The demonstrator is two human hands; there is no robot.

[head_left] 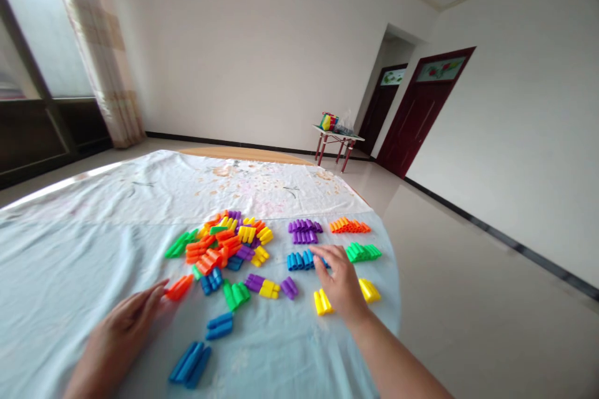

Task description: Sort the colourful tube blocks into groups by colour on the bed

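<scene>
My left hand [127, 323] is at the left, thumb and fingertips pinched at the near end of an orange plastic building block [179, 288] made of joined tubes. My right hand [343, 280] reaches over the tablecloth with fingers curled down at the right end of a row of blue blocks [300, 260]; blue shows between thumb and forefinger. Part of a yellow group is hidden behind this hand, with yellow blocks [322, 302] showing on its left and more yellow blocks [369, 290] on its right. A mixed heap of blocks [213, 252] lies between my hands.
Purple blocks [304, 231], orange blocks [349, 225] and green blocks [363, 252] sit in rows at the right. Loose blue blocks [190, 364] and green blocks [236, 294] lie nearer me. The round table's cloth [276, 355] is wrinkled. A small table [337, 135] stands by the far wall.
</scene>
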